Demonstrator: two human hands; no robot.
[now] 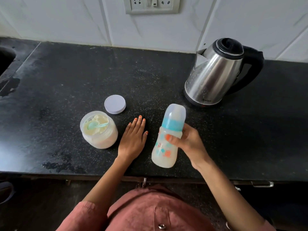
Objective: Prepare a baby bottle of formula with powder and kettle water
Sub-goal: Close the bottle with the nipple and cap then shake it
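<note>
Right hand [186,142] clamped on one bottle [168,139]; left hand [133,139] flat, fingers apart, on the surface [66,80]; one jar [99,130], one lid [115,104], one kettle [218,72].

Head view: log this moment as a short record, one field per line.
bottle: capped, milky, tilted, held off the counter by right hand; bottle
left hand: flat on counter, empty
powder jar: open, scoop inside
jar lid: lies behind the jar
kettle: lid shut, at back right

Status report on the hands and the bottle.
Right hand grips capped bottle, milky inside. Left hand flat on counter. Powder jar open. Nothing blocking.
</note>
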